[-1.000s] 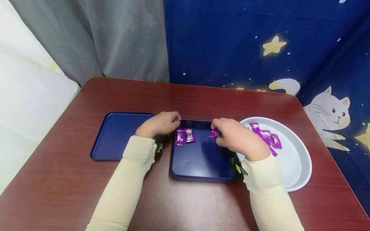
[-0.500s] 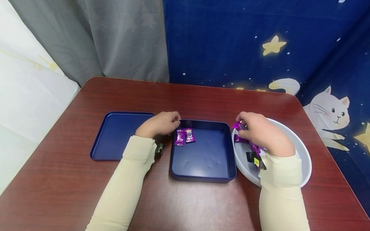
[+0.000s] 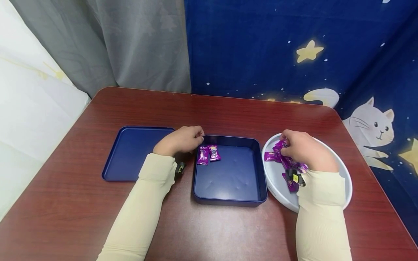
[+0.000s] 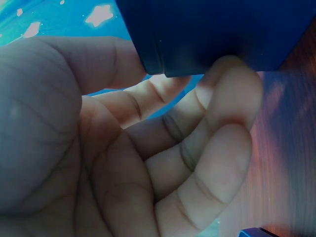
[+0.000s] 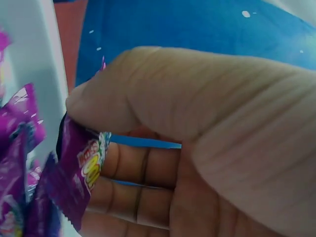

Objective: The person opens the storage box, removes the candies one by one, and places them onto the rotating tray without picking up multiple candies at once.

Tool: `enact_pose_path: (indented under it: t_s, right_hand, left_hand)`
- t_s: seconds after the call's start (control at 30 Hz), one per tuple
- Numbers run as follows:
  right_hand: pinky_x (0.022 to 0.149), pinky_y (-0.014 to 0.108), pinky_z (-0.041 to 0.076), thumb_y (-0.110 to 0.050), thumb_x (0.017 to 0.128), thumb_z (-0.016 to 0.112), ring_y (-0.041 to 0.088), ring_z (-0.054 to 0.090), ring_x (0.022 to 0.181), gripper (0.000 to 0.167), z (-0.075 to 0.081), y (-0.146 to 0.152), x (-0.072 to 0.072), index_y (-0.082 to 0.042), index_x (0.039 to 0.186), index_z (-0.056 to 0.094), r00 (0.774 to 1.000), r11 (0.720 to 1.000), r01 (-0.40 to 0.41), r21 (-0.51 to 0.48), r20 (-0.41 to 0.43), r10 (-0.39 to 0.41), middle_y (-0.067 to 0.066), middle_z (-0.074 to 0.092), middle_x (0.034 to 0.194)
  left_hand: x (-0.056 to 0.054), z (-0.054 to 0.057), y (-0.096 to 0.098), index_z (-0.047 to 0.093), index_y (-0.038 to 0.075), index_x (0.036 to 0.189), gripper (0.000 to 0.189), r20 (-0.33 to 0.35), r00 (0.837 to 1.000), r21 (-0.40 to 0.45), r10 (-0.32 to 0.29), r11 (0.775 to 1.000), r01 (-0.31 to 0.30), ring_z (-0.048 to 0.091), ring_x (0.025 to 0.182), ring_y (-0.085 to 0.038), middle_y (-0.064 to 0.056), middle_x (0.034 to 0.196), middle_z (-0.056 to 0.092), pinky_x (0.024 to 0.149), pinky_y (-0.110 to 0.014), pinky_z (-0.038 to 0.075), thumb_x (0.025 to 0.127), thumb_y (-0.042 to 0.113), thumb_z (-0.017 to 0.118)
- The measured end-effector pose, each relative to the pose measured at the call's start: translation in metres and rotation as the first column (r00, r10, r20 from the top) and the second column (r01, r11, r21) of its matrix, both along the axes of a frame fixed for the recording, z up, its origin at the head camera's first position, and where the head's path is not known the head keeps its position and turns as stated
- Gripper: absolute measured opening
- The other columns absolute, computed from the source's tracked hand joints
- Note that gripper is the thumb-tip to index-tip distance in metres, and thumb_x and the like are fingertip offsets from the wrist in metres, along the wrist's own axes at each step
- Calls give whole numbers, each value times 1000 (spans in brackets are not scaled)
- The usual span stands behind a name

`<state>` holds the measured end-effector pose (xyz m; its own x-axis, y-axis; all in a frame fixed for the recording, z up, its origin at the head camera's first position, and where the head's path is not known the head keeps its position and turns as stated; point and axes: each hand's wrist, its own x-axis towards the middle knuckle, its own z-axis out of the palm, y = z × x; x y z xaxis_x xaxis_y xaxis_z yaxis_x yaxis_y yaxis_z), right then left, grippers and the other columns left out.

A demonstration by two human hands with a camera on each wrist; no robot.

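Observation:
A dark blue square tin box (image 3: 230, 177) stands mid-table, with two purple-wrapped candies (image 3: 208, 154) side by side in its far left corner. My left hand (image 3: 179, 140) holds that corner from outside, thumb and fingers bent about it; the left wrist view shows fingertips against the tin. Over the round white dish (image 3: 347, 177) on the right, my right hand (image 3: 307, 150) pinches a purple candy (image 5: 79, 170) between thumb and fingers, as its wrist view shows. Several more candies (image 3: 271, 156) lie in the dish below, partly hidden by that hand.
Left of the box lies a flat dark blue lid (image 3: 130, 156), partly covered by the left hand and sleeve. The dish touches or nearly touches the box's right side. Behind the reddish-brown table (image 3: 225, 112) hang grey and blue curtains (image 3: 248, 47).
From above the box's far right corner, my right hand has moved right to the dish, with a candy in its fingers on the way. The left hand and the two candies in the box are unmoved.

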<state>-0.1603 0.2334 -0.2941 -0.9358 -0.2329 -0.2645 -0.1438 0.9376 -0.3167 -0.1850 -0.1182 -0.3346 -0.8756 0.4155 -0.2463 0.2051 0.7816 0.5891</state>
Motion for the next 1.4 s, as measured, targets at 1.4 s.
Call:
enact_pose_path:
  t_s: [1.4]
  right_hand:
    - [73, 46, 51, -15, 87, 72, 31, 58, 84, 40, -7, 20, -3, 4, 119, 58, 999, 999, 32, -7, 39, -32, 16, 62, 94]
  left_hand:
    - [-2, -3, -1, 56, 11, 104, 14, 0, 1000, 5, 7, 1000, -7, 57, 67, -18, -5, 76, 58, 67, -35, 45, 103, 20, 47]
